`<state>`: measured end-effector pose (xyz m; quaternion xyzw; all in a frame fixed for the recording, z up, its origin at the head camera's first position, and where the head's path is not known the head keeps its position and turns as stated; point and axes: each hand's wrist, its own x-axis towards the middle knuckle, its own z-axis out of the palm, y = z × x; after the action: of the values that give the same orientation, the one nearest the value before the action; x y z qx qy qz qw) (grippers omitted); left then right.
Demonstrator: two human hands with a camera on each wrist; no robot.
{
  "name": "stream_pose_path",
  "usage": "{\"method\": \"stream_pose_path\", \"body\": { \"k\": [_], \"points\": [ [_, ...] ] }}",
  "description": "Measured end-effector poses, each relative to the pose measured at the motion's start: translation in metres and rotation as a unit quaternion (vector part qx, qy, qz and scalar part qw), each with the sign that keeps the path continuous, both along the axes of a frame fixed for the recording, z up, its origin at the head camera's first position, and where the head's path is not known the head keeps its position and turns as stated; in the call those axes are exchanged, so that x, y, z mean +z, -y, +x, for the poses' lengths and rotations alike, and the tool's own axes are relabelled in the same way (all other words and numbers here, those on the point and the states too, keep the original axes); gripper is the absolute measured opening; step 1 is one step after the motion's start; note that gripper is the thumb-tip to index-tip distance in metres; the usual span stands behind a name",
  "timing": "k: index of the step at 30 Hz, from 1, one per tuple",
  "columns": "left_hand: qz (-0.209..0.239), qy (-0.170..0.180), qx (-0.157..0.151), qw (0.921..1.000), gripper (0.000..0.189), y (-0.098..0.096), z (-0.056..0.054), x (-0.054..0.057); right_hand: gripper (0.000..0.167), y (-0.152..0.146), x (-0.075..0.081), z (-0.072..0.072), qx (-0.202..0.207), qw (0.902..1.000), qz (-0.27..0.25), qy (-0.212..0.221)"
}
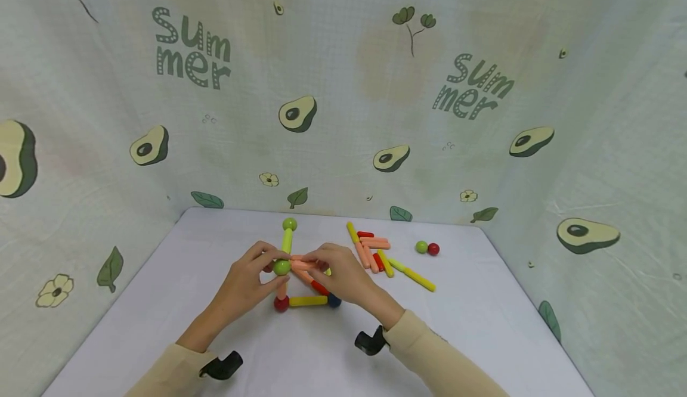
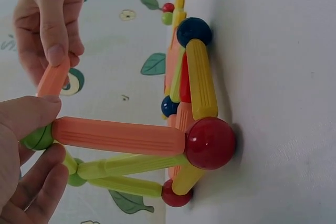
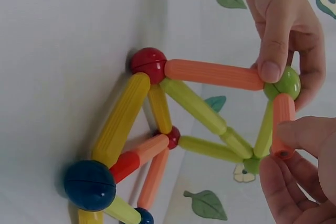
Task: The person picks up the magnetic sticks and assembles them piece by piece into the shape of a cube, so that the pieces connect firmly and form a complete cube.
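Observation:
A frame of coloured building rods and balls stands on the white table. My left hand (image 1: 241, 284) pinches a green ball (image 3: 286, 83) at one upper corner, atop an upright orange rod (image 2: 121, 136). With thumb and fingers my right hand (image 1: 346, 273) pinches a short orange rod (image 3: 284, 114), whose one end meets that green ball; its other end points free. A red ball (image 2: 211, 142) sits at the upright's foot, joined by a yellow rod (image 1: 308, 301) to a dark blue ball (image 3: 89, 184). A second green ball (image 1: 290, 224) tops the far side.
Loose orange, red and yellow rods (image 1: 367, 253) lie right of the frame. Beside them is a long yellow rod (image 1: 420, 279). Farther right, a loose green ball (image 1: 421, 247) and red ball (image 1: 433, 249) sit together. A printed cloth (image 1: 343, 87) hangs behind the table.

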<state>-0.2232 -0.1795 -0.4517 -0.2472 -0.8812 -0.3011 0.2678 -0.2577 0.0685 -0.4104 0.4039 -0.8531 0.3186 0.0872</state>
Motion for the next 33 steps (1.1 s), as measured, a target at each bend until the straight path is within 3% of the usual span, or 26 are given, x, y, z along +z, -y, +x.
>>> {"method": "stream_pose_path", "body": {
  "k": [8, 15, 22, 27, 33],
  "points": [
    [-0.006, -0.013, -0.006, 0.9999, 0.045, -0.002, -0.003, 0.000, 0.031, -0.001, -0.002, 0.001, 0.005, 0.9999, -0.010, 0.001],
    [-0.038, -0.047, 0.018, 0.9980, 0.036, -0.010, -0.007, 0.006, 0.029, -0.001, 0.000, 0.002, 0.002, 0.9998, -0.020, 0.003],
    [-0.036, -0.044, 0.039, 0.9976, 0.033, -0.014, -0.006, 0.007, 0.027, -0.012, -0.001, 0.000, -0.009, 0.9999, -0.003, 0.004],
    [-0.036, -0.028, 0.044, 0.9980, 0.032, -0.015, -0.004, 0.006, 0.026, -0.043, -0.003, -0.008, -0.047, 0.9987, 0.016, 0.011],
    [-0.043, -0.026, 0.054, 0.9973, 0.032, -0.017, -0.004, 0.007, 0.031, -0.093, -0.023, -0.034, -0.145, 0.9880, 0.051, 0.015]
  ]
}}
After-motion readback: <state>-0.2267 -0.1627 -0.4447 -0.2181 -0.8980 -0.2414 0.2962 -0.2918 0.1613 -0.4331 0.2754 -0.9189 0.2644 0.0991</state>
